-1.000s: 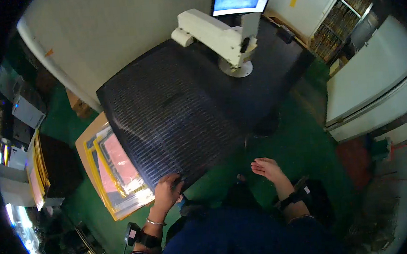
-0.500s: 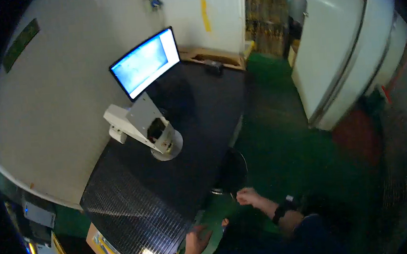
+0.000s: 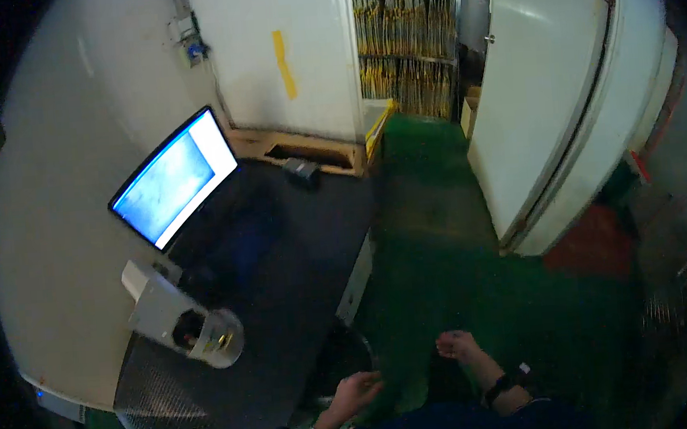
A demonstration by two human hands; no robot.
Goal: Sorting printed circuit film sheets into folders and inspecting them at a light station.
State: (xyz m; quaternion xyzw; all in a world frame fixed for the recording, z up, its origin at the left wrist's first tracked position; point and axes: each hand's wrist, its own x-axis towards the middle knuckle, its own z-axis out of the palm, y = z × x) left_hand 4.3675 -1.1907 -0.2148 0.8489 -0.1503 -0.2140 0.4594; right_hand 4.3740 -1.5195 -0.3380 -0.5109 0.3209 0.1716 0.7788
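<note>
My left hand (image 3: 357, 393) is in front of me near the right edge of the black table (image 3: 283, 258), its fingers loosely bent and nothing visible in it. Over the green floor to the right, my right hand (image 3: 458, 345) hangs in the air, fingers also loosely bent around nothing I can see. Both hands are apart from the table. A round black stool (image 3: 344, 362) is nearest the left hand, partly under the table edge. On the table's left side stands a pale device (image 3: 171, 314) with a round base, and behind it a lit monitor (image 3: 174, 186).
A small dark box (image 3: 302, 172) lies at the table's far end, before a wooden ledge with a slot (image 3: 331, 155). Beyond the doorway rise shelves (image 3: 403, 43) packed with thin yellowish items. A white door (image 3: 549, 80) stands open on the right, above the green floor (image 3: 428, 288).
My view has swung right and come nearer the doorway. The left hand has risen from beside the table corner; the right hand has moved away from the stool, further right.
</note>
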